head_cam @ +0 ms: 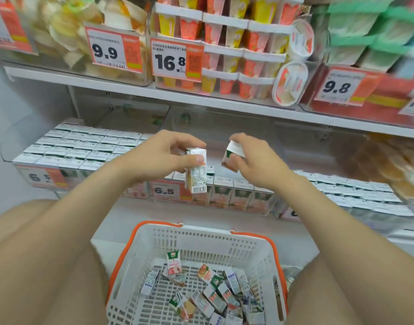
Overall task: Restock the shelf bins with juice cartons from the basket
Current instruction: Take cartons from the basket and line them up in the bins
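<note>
An upright carton (pixel 196 177) was pinched by fingers (pixel 189 143) of the left hand (pixel 159 156), a tilted carton (pixel 233 158) by the right hand (pixel 255 163) — the middle bin (pixel 227 202) lay just below both.

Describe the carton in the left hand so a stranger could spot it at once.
Find the white basket with orange handles at the bottom, then look up to the two hands before the lower shelf. The left hand pinches the carton by its top. Unlike the tilted carton in the right hand, it hangs upright, barcode facing the camera.
</note>
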